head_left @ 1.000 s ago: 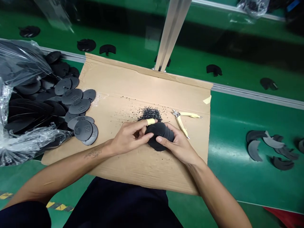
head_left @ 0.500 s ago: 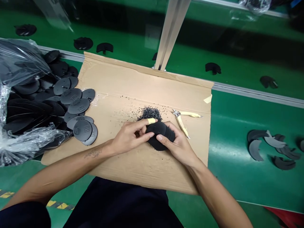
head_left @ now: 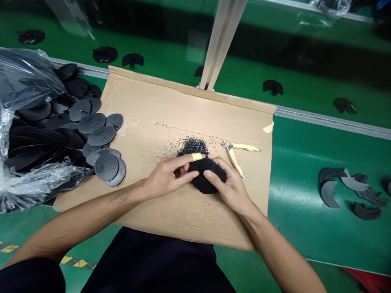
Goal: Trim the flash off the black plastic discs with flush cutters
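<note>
Both my hands grip a small stack of black round discs (head_left: 206, 180) over a sheet of brown cardboard (head_left: 171, 106). My left hand (head_left: 169, 176) pinches the stack's left edge; its forefinger wears a yellow tape band and lies along the top. My right hand (head_left: 229, 184) wraps the stack from the right, thumb pressed on its face. A heap of fine black trimmings (head_left: 193, 146) lies just beyond the fingers. Yellow-handled cutters (head_left: 236, 154) rest on the cardboard to the right of my hands.
A clear plastic bag (head_left: 27, 134) at the left spills several black discs (head_left: 102, 136) onto the cardboard. Crescent-shaped black offcuts (head_left: 348, 189) lie on the green surface at right. A metal post (head_left: 218, 44) rises behind the cardboard; more black pieces (head_left: 104, 53) lie on the far green belt.
The hands have barely shifted; my right thumb has slid slightly across the stack's face and the discs have turned a little.
</note>
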`<state>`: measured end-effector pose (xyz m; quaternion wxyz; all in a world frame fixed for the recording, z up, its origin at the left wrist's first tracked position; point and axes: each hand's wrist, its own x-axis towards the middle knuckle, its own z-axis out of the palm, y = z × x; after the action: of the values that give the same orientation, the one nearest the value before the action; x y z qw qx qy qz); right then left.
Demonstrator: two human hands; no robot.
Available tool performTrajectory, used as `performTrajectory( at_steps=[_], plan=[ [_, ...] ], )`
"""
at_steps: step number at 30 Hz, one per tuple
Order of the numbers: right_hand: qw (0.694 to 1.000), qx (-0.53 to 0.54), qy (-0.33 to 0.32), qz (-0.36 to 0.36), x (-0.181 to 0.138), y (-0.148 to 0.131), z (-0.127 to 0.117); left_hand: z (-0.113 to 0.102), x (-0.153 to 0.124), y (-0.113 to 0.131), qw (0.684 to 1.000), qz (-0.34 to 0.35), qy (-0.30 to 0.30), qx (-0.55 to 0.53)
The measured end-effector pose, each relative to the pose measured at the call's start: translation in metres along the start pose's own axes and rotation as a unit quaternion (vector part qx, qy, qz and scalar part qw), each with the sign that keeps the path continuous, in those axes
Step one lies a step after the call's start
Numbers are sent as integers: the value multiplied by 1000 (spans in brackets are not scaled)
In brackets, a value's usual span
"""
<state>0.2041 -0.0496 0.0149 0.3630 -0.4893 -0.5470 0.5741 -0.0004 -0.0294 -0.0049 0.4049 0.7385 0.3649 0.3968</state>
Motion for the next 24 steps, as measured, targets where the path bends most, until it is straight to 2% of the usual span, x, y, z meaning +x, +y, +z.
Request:
performTrajectory(
  at_steps=[4, 11, 16, 24],
  plan=[
    [999, -17, 2, -51, -1, 0, 1, 1, 0, 1, 998, -47, -4, -43],
    [981, -114, 27, -155, -5, 1, 4, 4, 3, 1, 988, -114, -9, -100],
    [970, -142, 34, -195, -5, 2, 4, 3, 5, 3, 994, -84, 2, -71],
    [975, -148, 30, -161, -5, 3, 6, 4, 0, 3, 1000, 1, 24, -12]
  ],
)
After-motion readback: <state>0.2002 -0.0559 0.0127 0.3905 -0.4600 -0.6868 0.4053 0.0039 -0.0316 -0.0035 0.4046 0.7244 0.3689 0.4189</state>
